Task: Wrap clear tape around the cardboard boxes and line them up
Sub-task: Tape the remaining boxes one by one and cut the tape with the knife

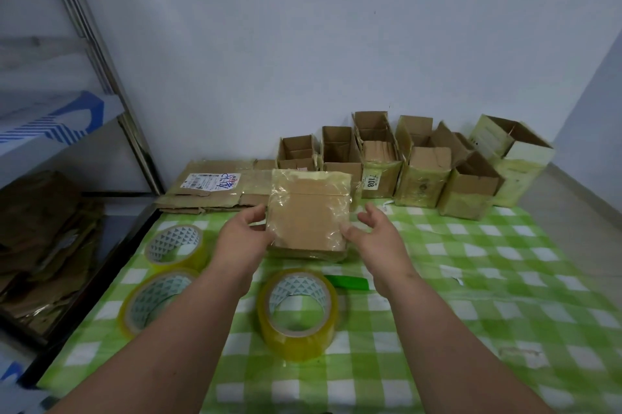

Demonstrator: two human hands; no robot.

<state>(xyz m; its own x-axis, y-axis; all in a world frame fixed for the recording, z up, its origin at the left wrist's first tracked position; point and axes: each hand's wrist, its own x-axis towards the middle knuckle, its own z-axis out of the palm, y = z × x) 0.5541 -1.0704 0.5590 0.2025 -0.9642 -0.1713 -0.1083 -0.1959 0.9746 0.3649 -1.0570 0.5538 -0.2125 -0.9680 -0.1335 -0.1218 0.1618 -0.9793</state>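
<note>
A green-and-white checked cloth [471,265] covers the tabletop. A green object, perhaps a cutter [348,282], lies on it. A metal shelf rack [101,53] stands left.

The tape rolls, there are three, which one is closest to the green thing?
The tape roll nearest the camera, in the middle of the cloth. The green tool lies right behind its right side. The other two rolls sit farther left.

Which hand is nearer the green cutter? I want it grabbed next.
Right. The right hand hovers just above and beyond the green cutter, its wrist passing beside it; the left hand is farther off, across the taped box.
</note>
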